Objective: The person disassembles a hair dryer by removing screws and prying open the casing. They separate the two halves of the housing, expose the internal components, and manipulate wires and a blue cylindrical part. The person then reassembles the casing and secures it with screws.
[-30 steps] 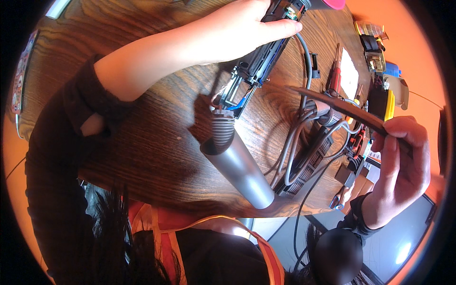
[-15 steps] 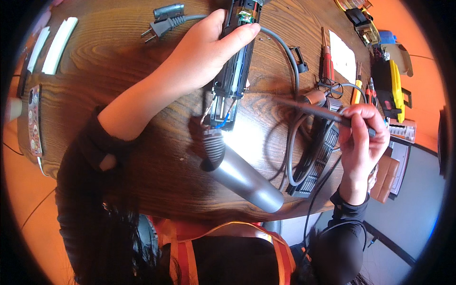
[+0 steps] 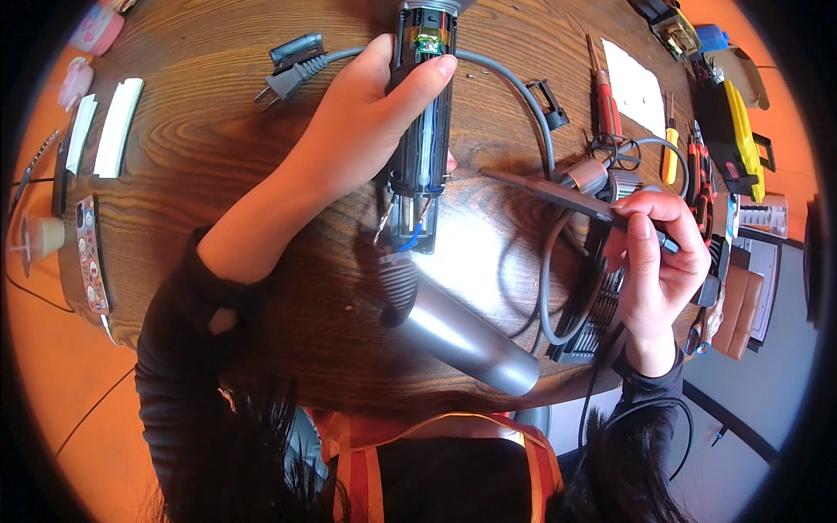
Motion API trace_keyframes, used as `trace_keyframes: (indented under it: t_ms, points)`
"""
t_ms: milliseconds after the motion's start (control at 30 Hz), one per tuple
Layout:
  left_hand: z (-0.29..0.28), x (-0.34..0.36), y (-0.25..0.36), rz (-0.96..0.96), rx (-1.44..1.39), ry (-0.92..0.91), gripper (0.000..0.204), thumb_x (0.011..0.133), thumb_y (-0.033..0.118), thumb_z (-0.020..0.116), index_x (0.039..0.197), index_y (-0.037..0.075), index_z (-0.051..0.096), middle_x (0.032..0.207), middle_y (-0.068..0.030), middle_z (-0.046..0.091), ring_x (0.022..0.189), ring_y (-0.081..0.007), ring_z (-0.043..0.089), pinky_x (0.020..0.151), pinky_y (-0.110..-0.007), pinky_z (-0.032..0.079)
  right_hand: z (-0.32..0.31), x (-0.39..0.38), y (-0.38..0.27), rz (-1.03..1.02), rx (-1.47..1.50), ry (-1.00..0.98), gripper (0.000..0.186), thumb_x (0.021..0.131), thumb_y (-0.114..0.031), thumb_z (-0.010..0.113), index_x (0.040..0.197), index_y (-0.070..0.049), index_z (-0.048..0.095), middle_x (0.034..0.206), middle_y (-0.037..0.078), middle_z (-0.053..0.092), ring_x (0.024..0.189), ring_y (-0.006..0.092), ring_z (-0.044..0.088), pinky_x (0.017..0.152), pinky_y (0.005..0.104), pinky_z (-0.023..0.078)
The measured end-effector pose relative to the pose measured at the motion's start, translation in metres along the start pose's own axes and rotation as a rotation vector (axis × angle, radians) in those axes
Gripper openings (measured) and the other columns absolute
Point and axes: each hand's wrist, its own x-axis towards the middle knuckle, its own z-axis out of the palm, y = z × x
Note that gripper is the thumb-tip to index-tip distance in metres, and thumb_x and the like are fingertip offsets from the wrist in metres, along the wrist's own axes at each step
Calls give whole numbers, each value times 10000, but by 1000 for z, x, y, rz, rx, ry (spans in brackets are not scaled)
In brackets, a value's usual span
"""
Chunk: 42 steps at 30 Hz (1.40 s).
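My left hand (image 3: 357, 139) grips the long black inner body (image 3: 414, 152) of an appliance, thumb near a small green circuit board (image 3: 429, 44). At its lower end are exposed wires, one blue (image 3: 408, 242), and a ribbed grey sleeve (image 3: 397, 283) at the mouth of a grey metal tube (image 3: 471, 340) lying diagonally below. My right hand (image 3: 654, 261) pinches a long, slim dark tool (image 3: 558, 193), its tip pointing left toward the body, a short way right of it. Whether the tip is forked is unclear.
Grey cable loops (image 3: 547, 279) surround a black bit case (image 3: 580, 340) at right. Behind lie a plug (image 3: 288, 80), red screwdriver (image 3: 606, 113), white paper (image 3: 635, 83), pliers (image 3: 697, 166) and yellow-black toolbox (image 3: 745, 144). A phone (image 3: 93, 253) and white strips (image 3: 118, 126) lie left.
The view has turned, bringing more of the table's left side into sight. The appliance body now stands more vertical in the picture, and my right hand with the tool sits farther left.
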Motion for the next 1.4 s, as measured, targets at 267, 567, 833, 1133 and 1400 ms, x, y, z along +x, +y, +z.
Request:
trace_keyframes:
  t_ms: [267, 567, 833, 1133, 1400]
  points:
    - [-2, 2, -3, 35, 19, -21, 319, 896, 296, 534, 983, 11, 421, 685, -63, 538, 549, -179, 630, 466, -261, 530, -5, -4, -2, -159, -67, -41, 69, 839, 0, 554, 892, 32, 584, 804, 86, 640, 563, 67, 568, 522, 183, 449]
    - [-3, 0, -2, 41, 16, -35, 313, 899, 293, 532, 978, 11, 422, 685, -63, 538, 552, -173, 630, 474, -260, 533, -2, -5, 0, -197, -169, -81, 79, 820, 18, 572, 893, 41, 592, 801, 86, 648, 584, 76, 585, 540, 191, 455]
    - [-2, 1, -2, 34, -1, -30, 312, 897, 295, 535, 970, 13, 422, 690, -60, 530, 548, -173, 626, 466, -263, 532, -5, -6, -2, -227, -137, -88, 93, 829, 18, 564, 915, 42, 589, 831, 90, 637, 594, 79, 588, 539, 195, 462]
    - [-2, 1, -2, 18, -4, -20, 317, 894, 297, 539, 978, 14, 424, 692, -58, 529, 557, -181, 632, 461, -260, 526, 0, 8, 4, -420, -615, -114, 151, 786, 37, 596, 935, 13, 607, 751, 84, 622, 586, 131, 576, 513, 224, 452]
    - [1, 1, 0, 5, -37, 6, 307, 891, 287, 548, 979, 17, 430, 691, -53, 529, 526, -155, 607, 466, -264, 534, 28, 13, 9, -493, -929, -591, 199, 706, -82, 632, 881, -27, 555, 752, 68, 500, 683, 213, 555, 546, 280, 483]
